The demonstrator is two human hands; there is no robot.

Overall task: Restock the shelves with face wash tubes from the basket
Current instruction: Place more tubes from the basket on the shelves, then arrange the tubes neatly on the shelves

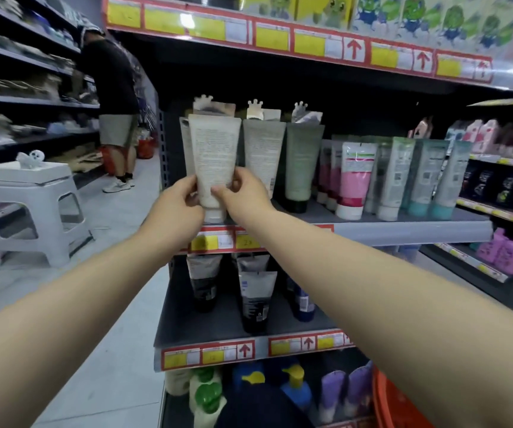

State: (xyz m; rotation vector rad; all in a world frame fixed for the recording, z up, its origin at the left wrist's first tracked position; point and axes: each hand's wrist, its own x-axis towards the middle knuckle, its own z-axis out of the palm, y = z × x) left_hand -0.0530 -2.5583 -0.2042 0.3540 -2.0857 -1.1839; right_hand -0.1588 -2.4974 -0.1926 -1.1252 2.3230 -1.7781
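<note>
Hands both up at middle shelf (403,230), head view. White face wash tube (215,156) upright, cap down, printed back to camera, at front of row at shelf's left end. Left hand (181,199) grasps tube's lower left edge, fingers curled round it. Right hand (246,193) pinches lower right edge, thumb on front. Cap low at shelf lip; contact unclear. Grey tube (263,149) just beside on right, then green-grey tube (303,162), pink tube (355,177) further along. Orange basket (397,400) at bottom right, under right forearm. Grey stool (36,211) in aisle on left.
</note>
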